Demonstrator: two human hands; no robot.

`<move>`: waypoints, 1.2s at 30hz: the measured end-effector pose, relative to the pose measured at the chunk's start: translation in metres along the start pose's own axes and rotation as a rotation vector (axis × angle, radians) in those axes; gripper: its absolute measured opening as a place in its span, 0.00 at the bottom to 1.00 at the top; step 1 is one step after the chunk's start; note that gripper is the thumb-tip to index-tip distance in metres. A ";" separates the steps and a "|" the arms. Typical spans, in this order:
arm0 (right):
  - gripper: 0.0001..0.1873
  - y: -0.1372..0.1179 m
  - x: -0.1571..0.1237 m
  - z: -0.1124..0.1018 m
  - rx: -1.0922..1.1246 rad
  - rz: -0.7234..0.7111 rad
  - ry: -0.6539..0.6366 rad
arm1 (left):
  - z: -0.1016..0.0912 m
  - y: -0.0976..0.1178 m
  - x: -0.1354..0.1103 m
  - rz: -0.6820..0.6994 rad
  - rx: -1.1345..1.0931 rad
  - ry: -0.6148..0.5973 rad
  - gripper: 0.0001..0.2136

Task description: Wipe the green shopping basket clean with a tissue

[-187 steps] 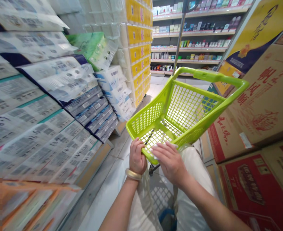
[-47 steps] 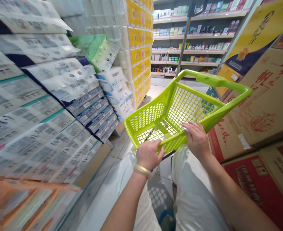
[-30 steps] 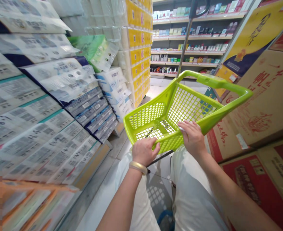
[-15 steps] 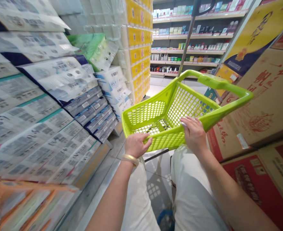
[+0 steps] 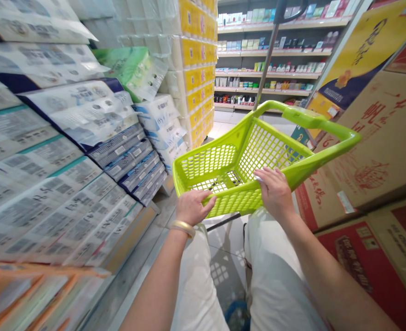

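Observation:
In front of me is a lime-green plastic shopping basket (image 5: 220,204) with latticed sides, a raised handle at the right and nothing inside it. Near its left corner, my left hand (image 5: 194,205), with a gold bangle at the wrist, is closed over the near rim. Farther right along the same rim, my right hand (image 5: 275,189) grips with its fingers reaching over the edge. A small white bit shows at those fingertips, too small to name. The basket stands at knee height, just beyond my white trousers (image 5: 196,276).
Stacked tissue packs (image 5: 82,115) line the left, with yellow-faced packs (image 5: 196,78) behind. Cardboard cartons (image 5: 371,151) rise close on the right. A metal pole (image 5: 265,69) stands behind the basket. Shelves (image 5: 247,53) of small goods cross the back. A blue object (image 5: 237,313) lies on the floor between my legs.
The view has shifted slightly, so the basket and both hands appear a little farther left. Both hands keep the same places on the rim.

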State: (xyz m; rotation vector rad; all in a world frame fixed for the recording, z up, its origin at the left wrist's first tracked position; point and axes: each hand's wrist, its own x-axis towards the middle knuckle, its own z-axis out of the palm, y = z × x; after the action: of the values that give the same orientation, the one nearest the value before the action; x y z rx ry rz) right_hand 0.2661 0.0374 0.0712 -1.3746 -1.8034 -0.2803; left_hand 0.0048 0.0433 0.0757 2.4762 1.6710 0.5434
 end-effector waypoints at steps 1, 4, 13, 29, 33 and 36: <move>0.14 0.001 0.001 0.000 -0.013 0.031 0.033 | 0.000 0.000 0.000 -0.004 0.004 -0.001 0.17; 0.15 -0.017 -0.002 0.008 -0.003 0.031 0.026 | -0.001 0.003 -0.001 0.000 0.021 -0.009 0.18; 0.16 -0.028 -0.007 0.014 0.070 -0.096 -0.105 | 0.000 0.003 -0.005 0.030 0.017 -0.002 0.17; 0.17 -0.029 -0.010 0.015 0.092 -0.108 -0.090 | 0.001 0.004 -0.007 0.011 0.005 0.012 0.18; 0.15 -0.008 -0.002 0.005 0.019 0.005 0.027 | 0.002 0.005 -0.007 0.011 0.016 0.013 0.19; 0.15 -0.022 -0.004 0.011 0.040 -0.035 -0.023 | 0.002 0.006 -0.006 0.006 0.007 0.015 0.18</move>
State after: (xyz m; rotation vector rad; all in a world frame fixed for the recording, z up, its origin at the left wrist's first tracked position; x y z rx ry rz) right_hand 0.2419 0.0328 0.0681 -1.3242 -1.8442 -0.2469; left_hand 0.0085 0.0357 0.0740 2.4887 1.6743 0.5594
